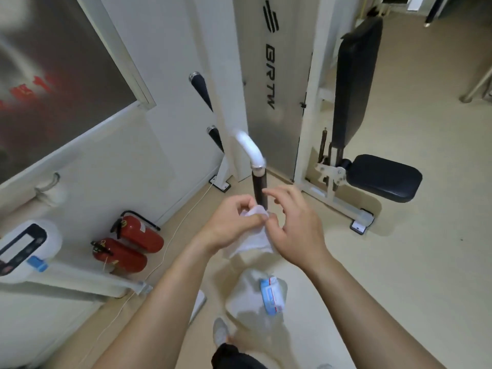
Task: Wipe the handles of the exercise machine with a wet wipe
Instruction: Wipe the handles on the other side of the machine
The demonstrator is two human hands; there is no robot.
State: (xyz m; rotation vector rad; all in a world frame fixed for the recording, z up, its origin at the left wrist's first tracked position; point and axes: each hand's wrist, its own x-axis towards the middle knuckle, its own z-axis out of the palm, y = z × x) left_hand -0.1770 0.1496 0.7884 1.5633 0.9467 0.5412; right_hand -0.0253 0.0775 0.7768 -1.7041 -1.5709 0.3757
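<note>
A white wet wipe (254, 239) hangs in front of me at the middle of the head view. My left hand (234, 226) pinches its top edge. My right hand (295, 230) is beside it with fingers spread, its thumb touching the wipe. Just behind both hands stands a black handle (259, 189) on a curved white bar (249, 147) of the exercise machine. Two more black handles, an upper one (201, 89) and a lower one (215, 137), stick out from the white frame further back.
A wet-wipe pack (271, 295) lies on a white surface below my hands. The machine's black seat (383, 177) and back pad (354, 83) stand at the right. Two red fire extinguishers (130, 245) lie on the floor at the left beside a white device (26, 249).
</note>
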